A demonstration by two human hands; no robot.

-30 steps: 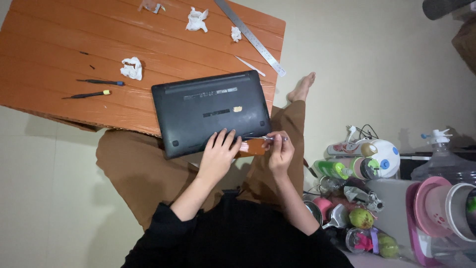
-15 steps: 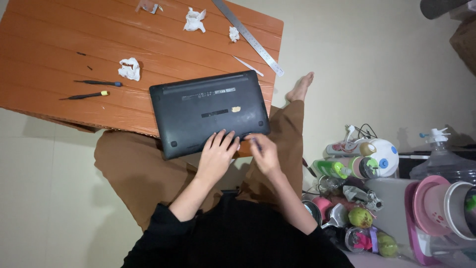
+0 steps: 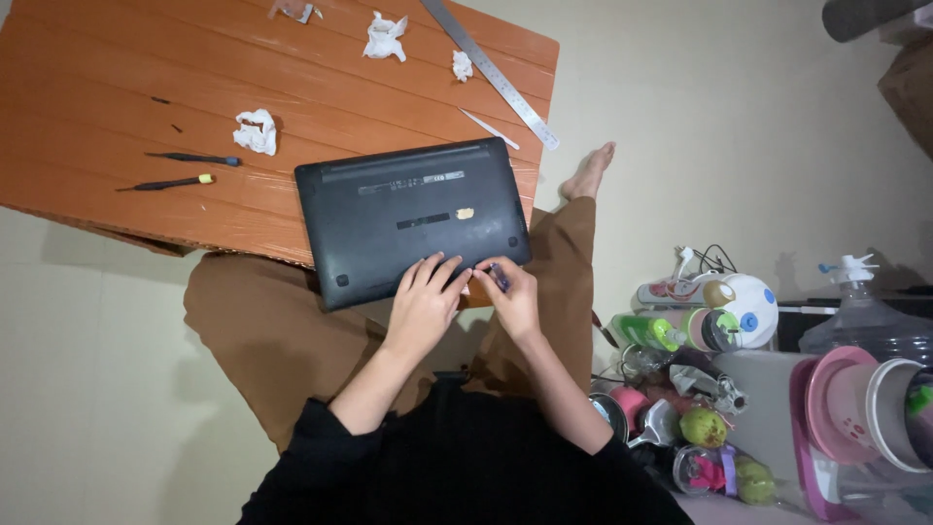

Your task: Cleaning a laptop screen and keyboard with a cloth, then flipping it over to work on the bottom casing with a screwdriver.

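A black laptop (image 3: 413, 219) lies bottom-up on the near edge of a low orange wooden table (image 3: 146, 58), partly over my lap. My left hand (image 3: 426, 299) rests flat on the laptop's near edge, fingers spread. Beside it my right hand (image 3: 512, 297) pinches a small dark screwdriver (image 3: 498, 276) with a bluish grip, its tip at the laptop's near right edge. The two hands almost touch.
Two small screwdrivers (image 3: 185, 170) and crumpled white tissues (image 3: 256, 130) lie on the table's left; a metal ruler (image 3: 491, 70) lies at the back right. Bottles, cups and a pink plate (image 3: 836, 399) crowd the floor at right. My bare foot (image 3: 590, 172) lies beside the table.
My right hand has moved left from the laptop's near right corner to sit close beside my left hand. The left hand and laptop have barely shifted.
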